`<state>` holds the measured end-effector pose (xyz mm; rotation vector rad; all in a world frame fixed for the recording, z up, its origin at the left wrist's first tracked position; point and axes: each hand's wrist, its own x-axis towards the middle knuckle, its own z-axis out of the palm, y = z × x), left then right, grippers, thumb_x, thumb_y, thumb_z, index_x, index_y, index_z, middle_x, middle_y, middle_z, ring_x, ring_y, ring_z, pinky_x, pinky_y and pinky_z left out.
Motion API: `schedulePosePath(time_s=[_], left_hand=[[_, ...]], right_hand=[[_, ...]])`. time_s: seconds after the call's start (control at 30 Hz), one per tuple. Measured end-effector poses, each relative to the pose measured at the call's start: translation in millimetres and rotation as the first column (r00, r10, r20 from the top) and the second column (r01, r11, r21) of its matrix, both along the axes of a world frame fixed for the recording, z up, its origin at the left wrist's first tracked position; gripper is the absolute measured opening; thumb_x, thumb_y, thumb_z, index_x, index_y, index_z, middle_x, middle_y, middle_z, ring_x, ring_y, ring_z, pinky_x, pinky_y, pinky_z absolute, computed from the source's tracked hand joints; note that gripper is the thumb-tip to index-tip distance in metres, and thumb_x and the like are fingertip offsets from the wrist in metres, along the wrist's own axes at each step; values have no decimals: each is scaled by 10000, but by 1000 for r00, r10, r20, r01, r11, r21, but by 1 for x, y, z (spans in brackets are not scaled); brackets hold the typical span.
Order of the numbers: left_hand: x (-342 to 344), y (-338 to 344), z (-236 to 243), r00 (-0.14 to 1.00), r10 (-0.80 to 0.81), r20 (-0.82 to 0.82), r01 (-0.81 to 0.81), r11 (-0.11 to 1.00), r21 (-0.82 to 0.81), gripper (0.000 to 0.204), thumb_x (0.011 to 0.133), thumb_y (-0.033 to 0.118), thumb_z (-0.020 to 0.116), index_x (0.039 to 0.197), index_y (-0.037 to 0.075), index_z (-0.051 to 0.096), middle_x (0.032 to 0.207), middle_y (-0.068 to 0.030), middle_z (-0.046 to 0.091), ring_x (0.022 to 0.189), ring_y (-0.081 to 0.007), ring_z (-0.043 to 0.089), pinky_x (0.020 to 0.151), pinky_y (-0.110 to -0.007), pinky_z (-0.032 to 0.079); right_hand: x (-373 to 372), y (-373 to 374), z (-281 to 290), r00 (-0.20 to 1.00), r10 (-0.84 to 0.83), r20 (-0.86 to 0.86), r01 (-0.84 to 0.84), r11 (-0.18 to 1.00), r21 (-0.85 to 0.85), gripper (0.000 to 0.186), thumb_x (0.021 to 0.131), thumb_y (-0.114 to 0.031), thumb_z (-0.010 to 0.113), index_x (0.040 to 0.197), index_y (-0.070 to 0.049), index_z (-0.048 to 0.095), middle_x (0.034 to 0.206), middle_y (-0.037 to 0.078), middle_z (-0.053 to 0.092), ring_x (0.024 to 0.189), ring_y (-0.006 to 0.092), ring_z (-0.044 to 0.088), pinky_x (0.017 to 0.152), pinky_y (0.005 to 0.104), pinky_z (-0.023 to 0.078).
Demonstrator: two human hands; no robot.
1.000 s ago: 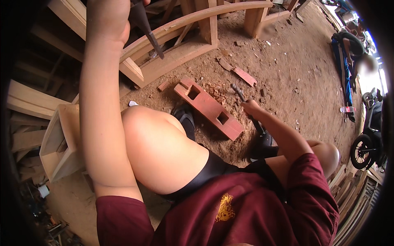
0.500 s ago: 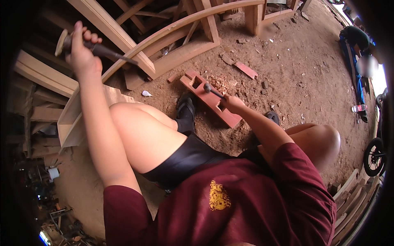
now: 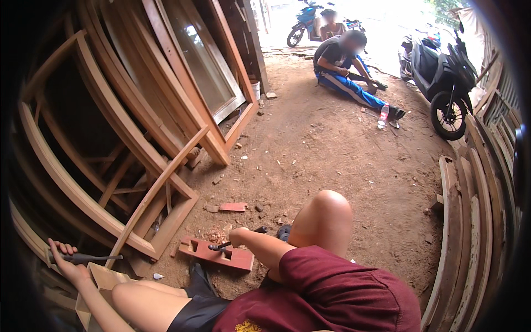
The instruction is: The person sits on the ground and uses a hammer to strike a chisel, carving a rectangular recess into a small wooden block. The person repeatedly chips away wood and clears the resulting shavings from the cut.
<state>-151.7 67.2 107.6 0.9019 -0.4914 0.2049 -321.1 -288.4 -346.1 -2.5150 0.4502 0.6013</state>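
My left hand (image 3: pixel 67 261) is closed around a chisel (image 3: pixel 99 257), held out beside the wooden frames with its blade level. My right hand (image 3: pixel 239 237) grips the dark handle of a hammer (image 3: pixel 213 247), whose small head hangs over a reddish wooden block (image 3: pixel 238 260). The block lies on the dirt by my foot and has rectangular holes cut into it. Pale wood shavings (image 3: pixel 221 233) are scattered along its far side.
Wooden window and door frames (image 3: pixel 160 177) lean on the left. Long boards (image 3: pixel 451 221) are stacked at right. Ahead, a person (image 3: pixel 343 69) in blue trousers sits on the ground near a bottle (image 3: pixel 383 113); another person (image 3: pixel 332 27) and motorbikes (image 3: pixel 445 72) are behind.
The view has swung up and to the right, bringing in the seated person and the motorbikes. Chisel and hammer stay in my hands, with the hammer head still over the block.
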Motion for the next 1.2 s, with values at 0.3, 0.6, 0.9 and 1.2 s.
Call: schedulePosePath(time_s=[0.3,0.6,0.9,1.2], left_hand=[[15,-15,91,955,-96,280,59,989,135,257,988,341,587,1069,98,574,761,33,371,672,-76,355,652,-234,347],[51,-64,72,958,-71,277,0,969,247,209,959,171,623,1155,95,626,730,59,398,631,-48,409,622,-206,369],[97,-113,-41,974,-214,74,200,967,155,249,957,232,641,1136,126,504,718,22,420,601,-72,420,586,-241,396],[130,-149,-182,978,-69,-196,117,963,242,354,1016,418,483,1183,107,510,666,23,399,556,-68,394,570,-249,419]], right_hand=[[-23,-37,13,908,-417,-37,419,903,98,308,796,-185,638,1076,-90,726,1079,148,707,977,300,694,797,441,556],[-34,-28,26,642,-758,119,693,639,334,387,788,-316,698,995,11,703,955,210,705,880,325,703,743,432,556],[9,19,15,512,-857,-53,585,303,752,406,869,-389,649,745,-9,580,632,65,557,513,169,548,465,361,468],[14,70,-21,764,-645,38,376,492,785,402,966,-394,548,993,-8,655,722,33,602,635,131,569,555,336,474]])
